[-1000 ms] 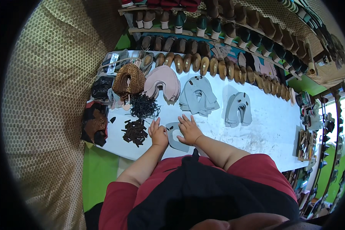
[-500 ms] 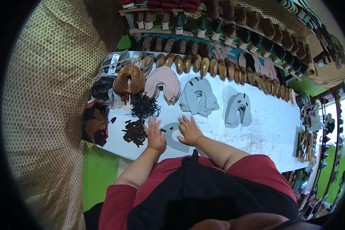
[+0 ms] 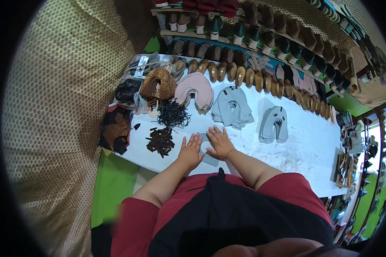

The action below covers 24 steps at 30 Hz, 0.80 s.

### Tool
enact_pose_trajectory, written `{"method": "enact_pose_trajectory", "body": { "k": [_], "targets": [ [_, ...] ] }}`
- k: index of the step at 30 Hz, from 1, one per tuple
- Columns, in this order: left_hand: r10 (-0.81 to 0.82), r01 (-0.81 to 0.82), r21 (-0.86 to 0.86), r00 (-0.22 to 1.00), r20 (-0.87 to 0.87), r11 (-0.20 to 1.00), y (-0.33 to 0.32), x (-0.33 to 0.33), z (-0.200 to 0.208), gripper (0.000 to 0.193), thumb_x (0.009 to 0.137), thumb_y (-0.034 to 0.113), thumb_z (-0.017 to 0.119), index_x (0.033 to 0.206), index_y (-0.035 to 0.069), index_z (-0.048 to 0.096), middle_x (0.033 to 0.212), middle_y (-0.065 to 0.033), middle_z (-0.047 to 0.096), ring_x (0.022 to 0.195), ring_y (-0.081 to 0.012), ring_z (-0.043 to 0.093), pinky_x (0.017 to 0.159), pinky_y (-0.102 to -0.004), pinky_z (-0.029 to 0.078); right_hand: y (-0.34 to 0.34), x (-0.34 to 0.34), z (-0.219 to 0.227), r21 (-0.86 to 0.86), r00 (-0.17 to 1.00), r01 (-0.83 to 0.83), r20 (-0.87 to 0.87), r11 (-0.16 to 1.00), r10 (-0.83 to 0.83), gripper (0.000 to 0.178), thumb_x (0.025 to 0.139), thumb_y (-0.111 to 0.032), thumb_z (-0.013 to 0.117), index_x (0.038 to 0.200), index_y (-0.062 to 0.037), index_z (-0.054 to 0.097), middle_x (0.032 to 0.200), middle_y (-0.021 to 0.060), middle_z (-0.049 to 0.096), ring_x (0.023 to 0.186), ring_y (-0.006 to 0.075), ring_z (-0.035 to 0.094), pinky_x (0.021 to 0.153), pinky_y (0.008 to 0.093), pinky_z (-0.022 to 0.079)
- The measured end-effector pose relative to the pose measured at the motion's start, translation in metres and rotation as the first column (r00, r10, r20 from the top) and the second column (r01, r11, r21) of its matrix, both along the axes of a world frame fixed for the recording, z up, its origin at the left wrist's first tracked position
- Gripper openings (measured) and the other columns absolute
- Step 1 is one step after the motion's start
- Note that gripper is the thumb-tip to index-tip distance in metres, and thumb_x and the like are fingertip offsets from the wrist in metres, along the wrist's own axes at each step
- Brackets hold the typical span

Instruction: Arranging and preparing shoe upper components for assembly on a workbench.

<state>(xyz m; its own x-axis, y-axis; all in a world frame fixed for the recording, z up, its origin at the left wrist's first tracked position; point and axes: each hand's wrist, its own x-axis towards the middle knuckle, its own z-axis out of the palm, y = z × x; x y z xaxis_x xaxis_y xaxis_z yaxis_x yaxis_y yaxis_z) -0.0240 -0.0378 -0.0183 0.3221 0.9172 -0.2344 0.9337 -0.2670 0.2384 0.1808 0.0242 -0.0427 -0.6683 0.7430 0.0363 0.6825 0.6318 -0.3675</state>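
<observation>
A grey U-shaped cut piece (image 3: 210,160), like a shoe upper, lies flat on the white table near my body, largely covered by my hands. My left hand (image 3: 190,152) presses on its left side with fingers stretched out. On the other side, my right hand (image 3: 219,143) lies flat with its fingers spread. Left of my left hand is a heap of short dark brown strips (image 3: 160,141). Behind that heap sits a tangle of thin black strips (image 3: 173,115). Two stacks of similar grey pieces stand farther off: a fanned one (image 3: 232,107) and a smaller one (image 3: 273,124).
Stacks of pink pieces (image 3: 194,88) and leopard-print pieces (image 3: 157,85) stand at the back left, beside black plastic bags (image 3: 128,91). Wooden shoe lasts (image 3: 240,76) line the table's far edge, below shelves of heeled shoes (image 3: 254,36). A tool holder (image 3: 343,169) is at the right edge.
My left hand has come down and right onto the grey piece, closer to my right hand. My right hand stays on the piece. The whole view has shifted a little.
</observation>
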Motion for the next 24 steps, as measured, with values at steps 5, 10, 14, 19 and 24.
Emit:
{"method": "enact_pose_trajectory", "body": {
  "k": [5, 10, 14, 19, 24],
  "targets": [
    [0.005, -0.005, -0.028, 1.000, 0.011, 1.000, -0.006, -0.015, 0.010, 0.083, 0.092, 0.045, 0.056, 0.156, 0.006, 0.020, 0.164, -0.0137, 0.015, 0.152, -0.0298, 0.014, 0.119, -0.0592, 0.003, 0.001, -0.001, -0.004, 0.038, 1.000, 0.011, 0.026, 0.999, -0.012, 0.079, 0.086, -0.053, 0.059, 0.147, -0.0084, 0.039, 0.157, 0.0143, 0.032, 0.148, 0.0335, 0.022, 0.120, 0.0579, 0.009],
    [0.204, -0.211, 0.140, 0.977, 0.062, 0.967, -0.037, -0.097, 0.013, 0.088, 0.089, 0.043, 0.062, 0.156, 0.006, 0.020, 0.164, -0.0170, 0.015, 0.152, -0.0355, 0.014, 0.117, -0.0618, 0.005, -0.002, -0.003, 0.000, 0.039, 0.999, 0.038, 0.015, 0.999, -0.038, 0.076, 0.086, -0.051, 0.060, 0.146, -0.0089, 0.041, 0.156, 0.0140, 0.033, 0.148, 0.0339, 0.022, 0.119, 0.0590, 0.009],
    [0.346, -0.349, 0.197, 0.937, 0.051, 0.916, -0.054, -0.182, 0.011, 0.088, 0.086, 0.037, 0.065, 0.156, 0.005, 0.022, 0.164, -0.0191, 0.014, 0.151, -0.0404, 0.013, 0.117, -0.0636, 0.007, -0.016, -0.021, 0.006, 0.016, 0.983, 0.183, -0.003, 0.983, -0.183, 0.061, 0.086, -0.045, 0.063, 0.136, -0.0121, 0.054, 0.154, 0.0145, 0.036, 0.147, 0.0358, 0.024, 0.116, 0.0649, 0.011],
    [0.375, -0.374, 0.266, 0.926, 0.049, 0.889, -0.064, -0.249, -0.006, 0.086, 0.086, 0.037, 0.064, 0.156, 0.007, 0.023, 0.165, -0.0181, 0.011, 0.151, -0.0398, 0.010, 0.117, -0.0634, 0.005, -0.035, -0.105, 0.008, -0.066, 0.930, 0.337, -0.134, 0.939, -0.343, 0.021, 0.081, -0.030, 0.070, 0.100, -0.0206, 0.074, 0.148, 0.0138, 0.044, 0.144, 0.0402, 0.029, 0.110, 0.0742, 0.013],
    [0.232, -0.247, 0.275, 0.969, 0.085, 0.929, -0.053, -0.269, -0.009, 0.083, 0.086, 0.041, 0.064, 0.155, 0.010, 0.029, 0.164, -0.0185, 0.015, 0.151, -0.0409, 0.010, 0.118, -0.0621, 0.004, -0.049, -0.177, -0.008, -0.062, 0.919, 0.338, -0.192, 0.939, -0.344, 0.013, 0.077, -0.028, 0.075, 0.088, -0.0222, 0.077, 0.148, 0.0084, 0.045, 0.144, 0.0373, 0.030, 0.107, 0.0780, 0.015]
  ]
}}
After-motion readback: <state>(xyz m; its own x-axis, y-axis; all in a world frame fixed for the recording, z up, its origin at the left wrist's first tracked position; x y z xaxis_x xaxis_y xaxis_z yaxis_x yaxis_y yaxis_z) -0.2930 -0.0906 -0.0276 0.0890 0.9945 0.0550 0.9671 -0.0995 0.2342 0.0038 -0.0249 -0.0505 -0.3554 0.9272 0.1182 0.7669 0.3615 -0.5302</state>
